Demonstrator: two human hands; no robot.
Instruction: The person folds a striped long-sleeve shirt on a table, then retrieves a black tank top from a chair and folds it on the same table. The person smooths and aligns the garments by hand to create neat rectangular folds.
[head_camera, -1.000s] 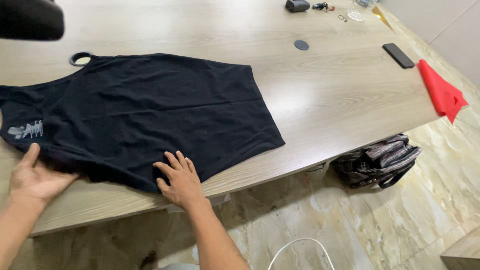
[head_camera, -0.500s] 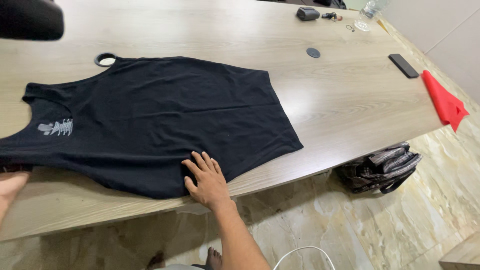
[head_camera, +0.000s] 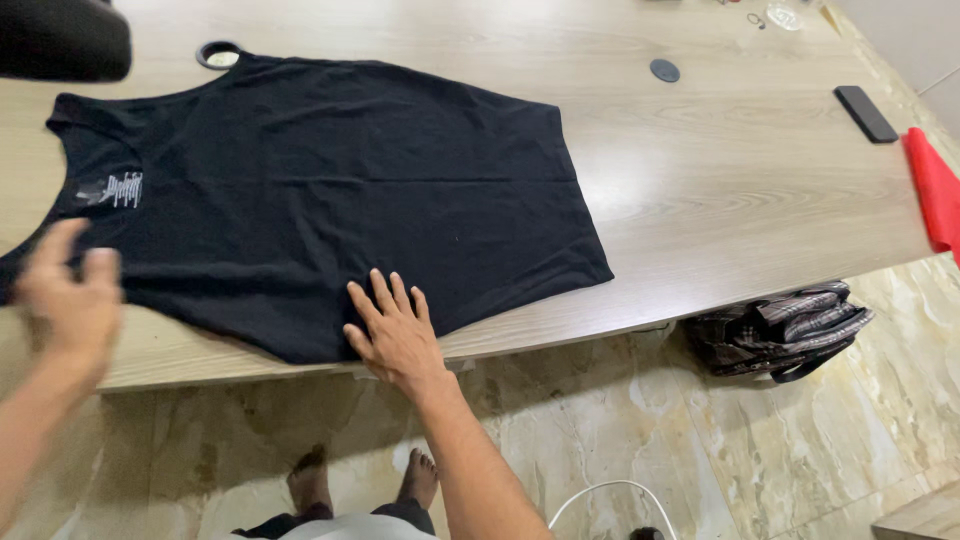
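Tank top (head_camera: 330, 190) lies flat on table (head_camera: 720, 180), neck end to our left, hem to our right, near side along table edge. Our right hand (head_camera: 395, 330) rests on that near side, fingers (head_camera: 385, 295) spread wide and flat, likely pinning cloth in place. Cloth sits under these fingertips, palm past table edge. Our left hand (head_camera: 70, 305) blurred, raised by strap end, fingers loosely open, holding nothing we can see. Phone (head_camera: 866, 113) and red cloth (head_camera: 935, 190) well apart, far right.

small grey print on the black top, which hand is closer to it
Left. The left hand hovers blurred just below the grey print, by the black top's armhole. The right hand lies flat on the near edge, further along.
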